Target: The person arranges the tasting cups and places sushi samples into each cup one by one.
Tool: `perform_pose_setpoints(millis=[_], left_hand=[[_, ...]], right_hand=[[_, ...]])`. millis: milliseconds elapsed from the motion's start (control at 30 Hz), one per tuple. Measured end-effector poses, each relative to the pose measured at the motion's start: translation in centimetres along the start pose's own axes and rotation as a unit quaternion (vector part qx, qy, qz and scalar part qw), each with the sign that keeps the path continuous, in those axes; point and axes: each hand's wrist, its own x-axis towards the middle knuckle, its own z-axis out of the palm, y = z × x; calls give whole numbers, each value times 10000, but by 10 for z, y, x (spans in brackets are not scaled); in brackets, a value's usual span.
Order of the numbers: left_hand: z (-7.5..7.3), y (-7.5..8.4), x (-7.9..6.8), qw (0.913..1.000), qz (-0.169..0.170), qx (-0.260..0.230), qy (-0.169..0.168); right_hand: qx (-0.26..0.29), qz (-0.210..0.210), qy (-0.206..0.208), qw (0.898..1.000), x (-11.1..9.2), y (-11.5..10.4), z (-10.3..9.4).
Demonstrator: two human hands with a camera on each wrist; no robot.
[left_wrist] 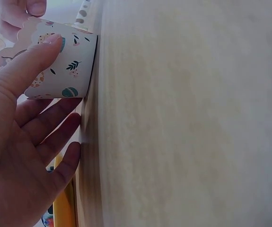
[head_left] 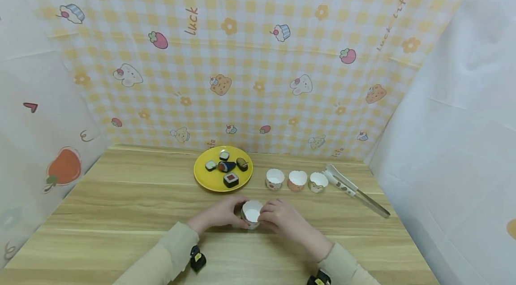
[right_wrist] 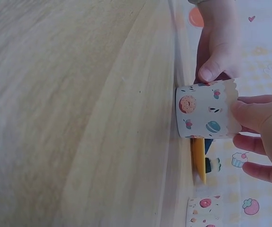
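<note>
A white paper baking cup (head_left: 252,214) with a scalloped rim stands upright on the table in front of me. My left hand (head_left: 225,212) holds it from the left, the thumb lying along its printed side in the left wrist view. From the right, my right hand (head_left: 282,218) pinches the cup's rim. Donut and leaf prints show on the cup wall (right_wrist: 204,113) in the right wrist view. Behind the left hand lies a yellow plate (head_left: 205,183) bearing several sushi pieces, among them a square roll (head_left: 231,180) and a dark cone-shaped roll (head_left: 227,166).
Three more paper cups stand in a row behind the right hand: a left one (head_left: 275,179), a middle one (head_left: 297,180) and a right one (head_left: 318,182). Tongs (head_left: 356,191) with a white end lie at the right. A checked cloth (head_left: 258,61) hangs at the back.
</note>
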Motion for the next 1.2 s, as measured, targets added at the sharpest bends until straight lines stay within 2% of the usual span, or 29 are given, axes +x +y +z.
perform_pose_setpoints(millis=[367,633,1200], left_hand=[[-1,3,-2,9999,64,-81,7],[-1,3,-2,9998,170,-86,4],[-1,2,-2,10000,72,-19,47]], right_hand=[[12,-143,270,9995,1,0,-6],[44,13,430,9991,0,-2,-17],[-25,204,668,9976,-4,7,-31]])
